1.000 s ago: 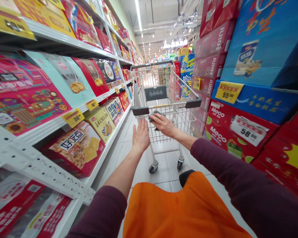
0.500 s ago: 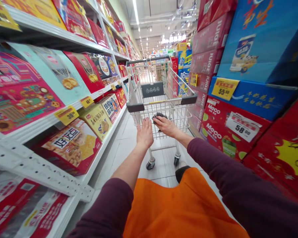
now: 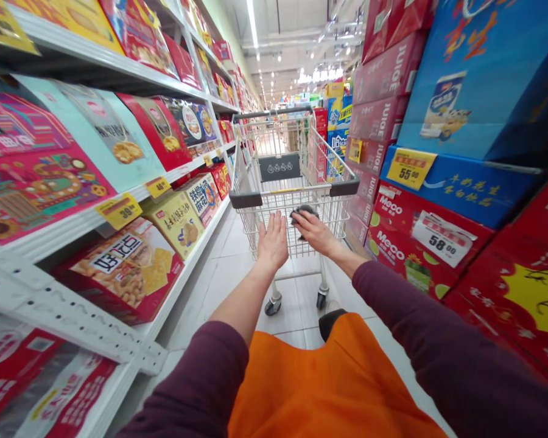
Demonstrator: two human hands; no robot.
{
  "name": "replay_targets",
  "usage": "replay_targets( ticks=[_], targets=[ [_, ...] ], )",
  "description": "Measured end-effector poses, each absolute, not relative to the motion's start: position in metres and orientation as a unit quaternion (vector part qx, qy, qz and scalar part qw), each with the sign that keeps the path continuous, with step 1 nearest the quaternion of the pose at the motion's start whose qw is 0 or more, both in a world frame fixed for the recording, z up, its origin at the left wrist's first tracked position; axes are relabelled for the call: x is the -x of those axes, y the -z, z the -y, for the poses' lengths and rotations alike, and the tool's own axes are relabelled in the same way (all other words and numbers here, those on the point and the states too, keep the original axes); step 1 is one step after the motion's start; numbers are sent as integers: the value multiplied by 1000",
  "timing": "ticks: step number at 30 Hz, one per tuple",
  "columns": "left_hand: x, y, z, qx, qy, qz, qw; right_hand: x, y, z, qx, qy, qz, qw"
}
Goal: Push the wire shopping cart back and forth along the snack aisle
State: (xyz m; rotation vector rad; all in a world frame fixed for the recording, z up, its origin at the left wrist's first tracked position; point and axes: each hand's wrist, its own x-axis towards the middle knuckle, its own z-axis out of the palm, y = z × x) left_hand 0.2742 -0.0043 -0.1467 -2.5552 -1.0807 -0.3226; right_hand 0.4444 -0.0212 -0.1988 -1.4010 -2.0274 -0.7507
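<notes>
1. The right hand [image 3: 317, 234] is holding a dark bundle [image 3: 309, 209], its fingers bending over the top; how firmly they are gripping, I cannot tell.
2. The bundle is sitting under that hand, in front of the cart [image 3: 280, 166] near its handle [image 3: 246, 200]; whether it is touching the wire, I cannot tell.
3. The left hand [image 3: 273, 243] is staying out flat, fingers extended and grasping nothing, just beside the bundle.
4. The bundle is looking crumpled, so probably light, soft and hardly fragile; gathering its middle between thumb and fingers should suit, since loose edges may be snagging on wire.
5. The cart is standing between the shelf [image 3: 64, 307] and stacked cartons [image 3: 395, 249]; its frame is looking stiff, the handle offering the natural hold.
</notes>
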Motion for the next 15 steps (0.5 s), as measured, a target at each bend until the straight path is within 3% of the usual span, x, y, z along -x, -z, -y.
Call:
replay_targets(
  ticks=[4,11,15],
  targets=[
    [-274,148,4,900,106,385,175,-449,206,30,518,276,762,275],
    [-289,127,2,897,136,390,155,-462,150,25,532,311,689,381],
    [-293,134,4,902,123,386,150,-466,173,23,536,317,694,361]
  ],
)
